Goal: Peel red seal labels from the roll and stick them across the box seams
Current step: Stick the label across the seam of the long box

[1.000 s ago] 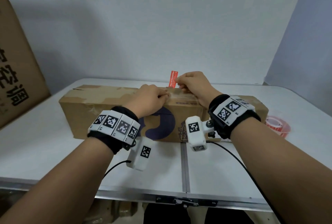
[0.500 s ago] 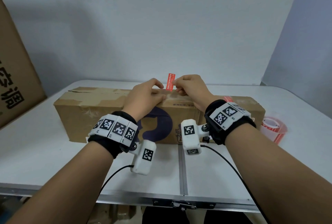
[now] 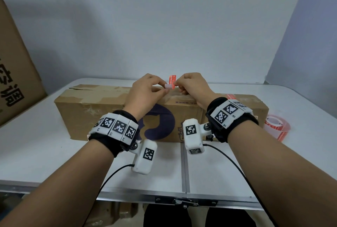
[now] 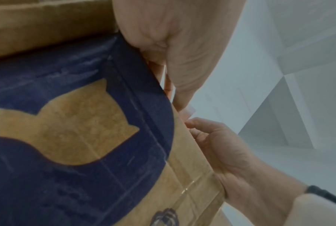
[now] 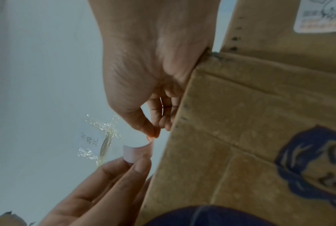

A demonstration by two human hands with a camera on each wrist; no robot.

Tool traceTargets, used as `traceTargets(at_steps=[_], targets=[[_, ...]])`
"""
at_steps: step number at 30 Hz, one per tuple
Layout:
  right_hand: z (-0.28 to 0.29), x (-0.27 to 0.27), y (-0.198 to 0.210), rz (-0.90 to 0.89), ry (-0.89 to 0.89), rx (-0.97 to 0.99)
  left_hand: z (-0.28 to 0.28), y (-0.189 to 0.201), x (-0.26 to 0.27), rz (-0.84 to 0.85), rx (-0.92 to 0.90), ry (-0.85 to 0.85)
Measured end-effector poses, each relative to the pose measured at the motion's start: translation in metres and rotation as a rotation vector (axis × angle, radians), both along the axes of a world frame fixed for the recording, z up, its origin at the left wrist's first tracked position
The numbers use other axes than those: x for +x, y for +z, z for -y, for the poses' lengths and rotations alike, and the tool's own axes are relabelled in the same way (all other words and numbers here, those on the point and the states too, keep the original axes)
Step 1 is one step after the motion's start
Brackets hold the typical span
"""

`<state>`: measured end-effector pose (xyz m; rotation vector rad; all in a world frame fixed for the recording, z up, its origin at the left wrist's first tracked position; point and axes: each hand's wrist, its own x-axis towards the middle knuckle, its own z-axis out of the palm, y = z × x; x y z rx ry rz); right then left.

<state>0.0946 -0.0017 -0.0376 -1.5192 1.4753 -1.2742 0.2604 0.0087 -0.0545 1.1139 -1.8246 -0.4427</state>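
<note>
both grips on upright red label [image 3: 172,81]

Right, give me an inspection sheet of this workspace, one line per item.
Surface: white folding table, centre seam.
Job's things: box lying lengthwise; red label held above it; roll right of the box.
Clutter: nothing seen.
Hands: left hand pinches the pale backing; right hand pinches the label.
Cables: black leads from both wrist cameras.
Surroundings: large carton at left; pale walls.
</note>
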Motion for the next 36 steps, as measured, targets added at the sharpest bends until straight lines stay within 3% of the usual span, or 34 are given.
traceTargets(at_steps=[6, 13, 36], targets=[[0.002, 0.002, -0.002, -0.205, -0.024, -0.044, 0.000, -0.001, 0.004, 0.224, -0.065, 0.045], [-0.001, -0.002, 0.003, -0.357, 0.081, -0.004, -0.005, 0.004, 0.010, 0.238, -0.020, 0.028], [-0.004, 0.002, 0.004, -0.597, 0.091, -0.013, -0.011, 0.011, 0.013, 0.365, 0.009, -0.067]])
